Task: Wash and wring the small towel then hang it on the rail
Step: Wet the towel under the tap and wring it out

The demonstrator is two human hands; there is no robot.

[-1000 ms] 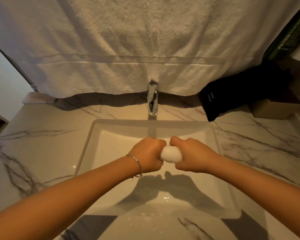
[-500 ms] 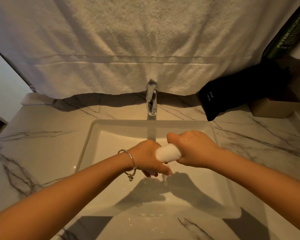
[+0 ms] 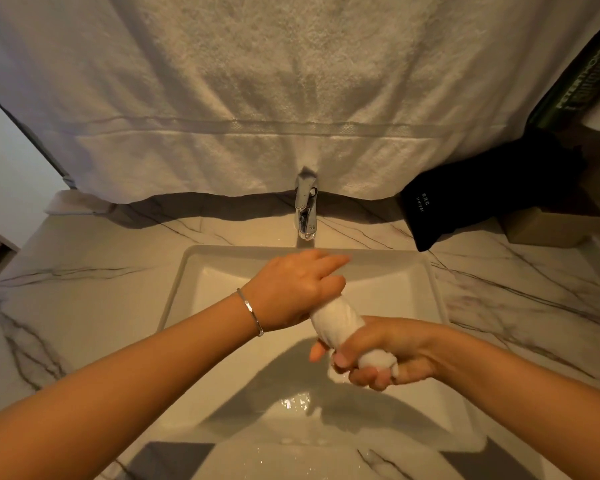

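Observation:
The small white towel (image 3: 338,320) is twisted into a tight roll over the white rectangular sink (image 3: 201,292). My left hand (image 3: 291,289), a thin silver bracelet on its wrist, grips the roll's far end with its fingers pointing right. My right hand (image 3: 385,355) is closed around the near end, palm turned up, and a white tip of towel pokes out between its fingers. Water drops glisten on the basin floor below. No rail is in sight.
A chrome tap (image 3: 305,209) stands behind the sink. A large white towel (image 3: 257,98) hangs across the back wall. At the right of the marble counter (image 3: 84,306) lie a black pouch (image 3: 482,199) and a tan box (image 3: 548,226).
Both hands have twisted the towel in opposite ways: my left hand rose toward the tap, my right hand dropped toward me and turned palm up. The roll now runs diagonally.

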